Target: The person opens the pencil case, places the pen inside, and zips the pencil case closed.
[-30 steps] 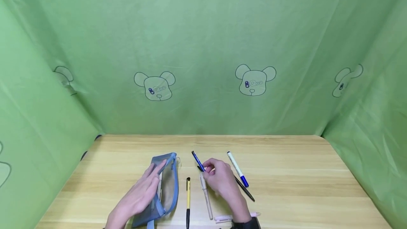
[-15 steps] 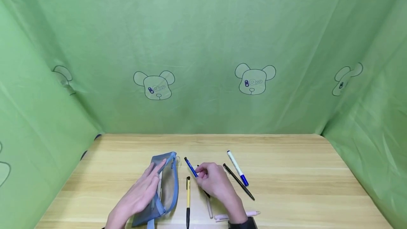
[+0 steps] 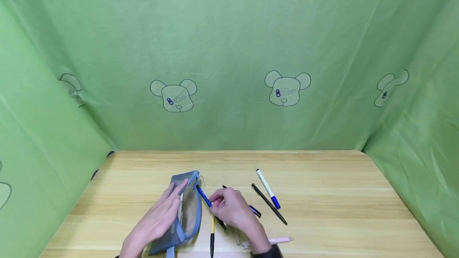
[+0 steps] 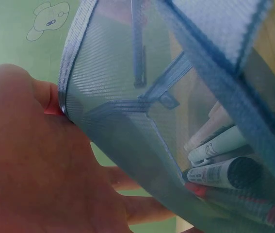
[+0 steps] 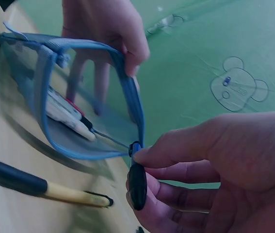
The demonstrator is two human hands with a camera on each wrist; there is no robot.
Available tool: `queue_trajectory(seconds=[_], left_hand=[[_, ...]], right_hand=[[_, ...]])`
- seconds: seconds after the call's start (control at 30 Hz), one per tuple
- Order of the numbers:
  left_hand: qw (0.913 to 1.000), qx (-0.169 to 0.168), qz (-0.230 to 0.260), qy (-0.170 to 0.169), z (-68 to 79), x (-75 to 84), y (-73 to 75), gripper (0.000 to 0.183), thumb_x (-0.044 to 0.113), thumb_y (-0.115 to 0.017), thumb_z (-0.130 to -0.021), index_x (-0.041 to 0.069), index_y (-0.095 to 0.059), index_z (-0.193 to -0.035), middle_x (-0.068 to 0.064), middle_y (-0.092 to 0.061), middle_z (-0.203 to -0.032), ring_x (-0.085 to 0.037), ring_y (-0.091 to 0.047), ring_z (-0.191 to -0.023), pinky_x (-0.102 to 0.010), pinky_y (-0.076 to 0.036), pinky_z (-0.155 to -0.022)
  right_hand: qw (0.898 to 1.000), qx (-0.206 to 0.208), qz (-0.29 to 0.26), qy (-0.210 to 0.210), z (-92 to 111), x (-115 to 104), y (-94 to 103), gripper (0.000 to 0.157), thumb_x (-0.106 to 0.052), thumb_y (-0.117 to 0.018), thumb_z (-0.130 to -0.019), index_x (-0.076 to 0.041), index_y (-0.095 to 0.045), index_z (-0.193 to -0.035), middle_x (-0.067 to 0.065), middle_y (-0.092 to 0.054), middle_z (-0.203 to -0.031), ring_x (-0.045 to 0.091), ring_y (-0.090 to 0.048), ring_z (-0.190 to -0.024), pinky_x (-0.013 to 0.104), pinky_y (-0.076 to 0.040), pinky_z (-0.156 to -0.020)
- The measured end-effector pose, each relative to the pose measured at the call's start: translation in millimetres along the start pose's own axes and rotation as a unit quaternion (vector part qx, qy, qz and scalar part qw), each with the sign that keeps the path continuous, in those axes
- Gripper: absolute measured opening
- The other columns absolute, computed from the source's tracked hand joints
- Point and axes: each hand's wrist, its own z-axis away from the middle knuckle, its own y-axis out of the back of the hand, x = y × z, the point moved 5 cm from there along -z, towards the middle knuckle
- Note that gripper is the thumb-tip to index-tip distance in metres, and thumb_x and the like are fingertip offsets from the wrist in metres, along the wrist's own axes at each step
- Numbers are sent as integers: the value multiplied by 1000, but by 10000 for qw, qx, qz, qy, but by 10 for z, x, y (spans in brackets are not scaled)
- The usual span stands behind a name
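The left hand [image 3: 161,212] grips the edge of a blue mesh pouch [image 3: 179,178] on the bench [image 3: 330,194]; markers [image 4: 217,174] lie inside. The right hand [image 3: 233,212] pinches a blue pen [image 3: 204,197], one end at the pouch's mouth, contact unclear. A yellow-and-black pen [image 3: 212,236] lies beside the pouch, a white marker [image 3: 266,185] farther right.

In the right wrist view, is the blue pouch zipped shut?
No, the mouth of the blue pouch gapes wide, showing pens lying inside.
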Motion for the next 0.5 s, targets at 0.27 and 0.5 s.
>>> queue_trajectory(seconds=[0.27,0.5], left_hand=[[10000,-37,12,49,-4,-8,-7,50,33,-18,-110,22,-26,-158,-22,-20,-159,-39,-20,-144,-66,-33,-105],[9999,-66,27,75,-9,-4,-16,49,31,-20,-110,23,-26,-158,-26,-19,-158,-40,-21,-143,-68,-35,-103]], right_hand=[[9993,366,-90,21,-16,-45,-164,16,-3,-73,-76,-2,-76,-91,-5,-65,-71,4,-58,-62,23,-55,-60],[9960,792,-401,74,-58,-53,-246,14,-4,-76,-74,-2,-77,-87,-1,-71,-71,4,-64,-59,23,-57,-58]])
